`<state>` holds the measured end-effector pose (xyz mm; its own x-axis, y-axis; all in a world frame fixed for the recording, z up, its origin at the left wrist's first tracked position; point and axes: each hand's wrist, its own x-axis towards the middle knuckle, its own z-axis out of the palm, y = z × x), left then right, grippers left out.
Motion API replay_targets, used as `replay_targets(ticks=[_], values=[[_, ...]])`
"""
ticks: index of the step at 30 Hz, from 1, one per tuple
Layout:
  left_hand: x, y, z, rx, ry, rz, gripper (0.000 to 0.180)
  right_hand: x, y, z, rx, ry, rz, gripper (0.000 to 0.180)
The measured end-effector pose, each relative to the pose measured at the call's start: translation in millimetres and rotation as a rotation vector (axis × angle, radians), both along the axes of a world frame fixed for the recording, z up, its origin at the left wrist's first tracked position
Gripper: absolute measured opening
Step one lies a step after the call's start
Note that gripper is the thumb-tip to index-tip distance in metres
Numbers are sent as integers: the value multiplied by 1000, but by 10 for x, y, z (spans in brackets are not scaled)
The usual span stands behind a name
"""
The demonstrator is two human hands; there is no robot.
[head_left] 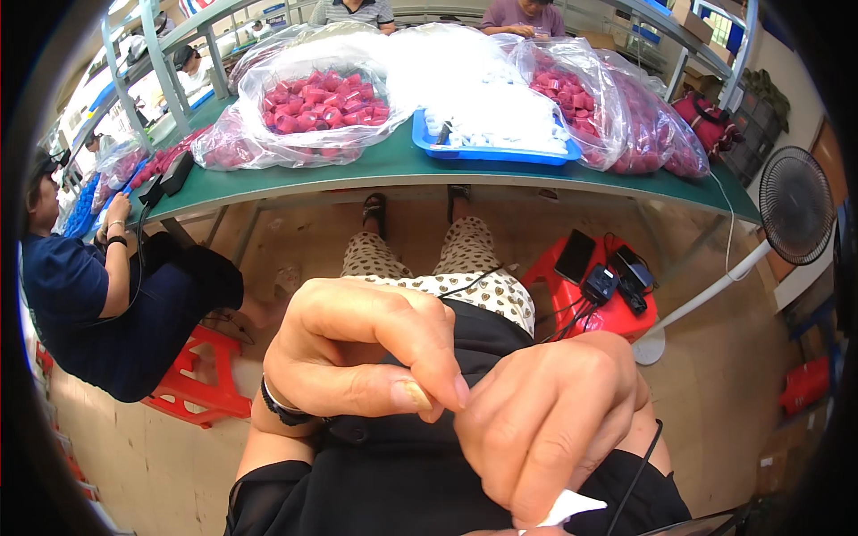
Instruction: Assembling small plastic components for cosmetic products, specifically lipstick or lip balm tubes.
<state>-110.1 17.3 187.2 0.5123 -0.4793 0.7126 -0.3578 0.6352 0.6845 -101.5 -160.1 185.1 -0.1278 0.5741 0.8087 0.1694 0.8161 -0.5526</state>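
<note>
My left hand (366, 353) and my right hand (550, 420) are raised close to the camera, above my lap. Their fingertips meet in the middle. A small white piece (567, 509) sticks out below my right hand, pinched in its fingers. My left thumb and forefinger are pressed together beside the right hand; whether they grip anything is hidden. A dark band circles my left wrist.
A green workbench (393, 165) ahead carries clear bags of pink caps (326, 103), a blue tray (492, 152) of white parts. A person in dark blue (98, 295) sits at left on a red stool. A red stool with phones (594, 286) and a fan (791, 205) stand at right.
</note>
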Motion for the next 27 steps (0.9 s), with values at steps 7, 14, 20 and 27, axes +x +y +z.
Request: replay_targets(ticks=[7, 14, 20, 27], values=[[143, -19, -20, 22, -46, 25, 12, 367, -917, 290, -257, -128, -768, 20], [475, 49, -141, 56, 118, 150, 18, 1201, -2700, -370, -1308, 251, -1818, 12], [621, 39, -206, 173, 208, 225, 16, 1009, -3111, -1302, -1839, 615, -1780, 10], [488, -18, -132, 278, 220, 145, 15, 1033, -2709, -1035, -984, 605, -1534, 19]])
